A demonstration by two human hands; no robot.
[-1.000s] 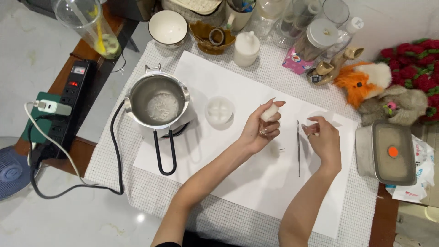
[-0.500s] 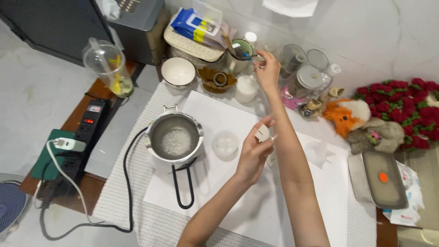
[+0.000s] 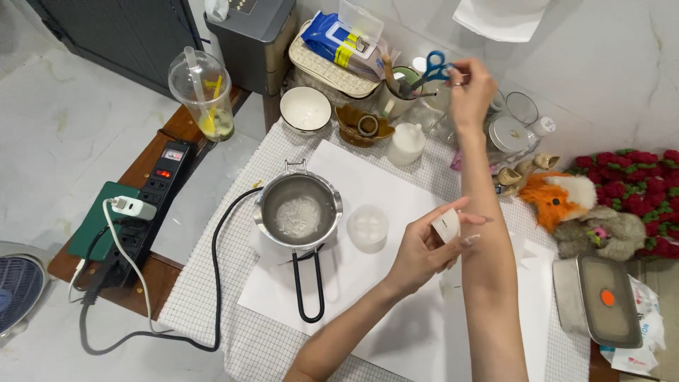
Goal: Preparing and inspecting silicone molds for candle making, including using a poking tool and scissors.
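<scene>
Left hand [image 3: 423, 251] grasping small white wax piece [image 3: 445, 225] between thumb and fingertips, above white paper [image 3: 368, 283]. Right hand [image 3: 470, 88] closed on blue-handled scissors [image 3: 433, 69], lifted over the cup [image 3: 397, 95].

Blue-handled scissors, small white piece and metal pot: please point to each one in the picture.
blue-handled scissors [image 3: 436, 68], head view, on a blue handle loop
small white piece [image 3: 445, 226], head view, on its flat face
metal pot [image 3: 298, 210], head view, on its inside bottom
</scene>
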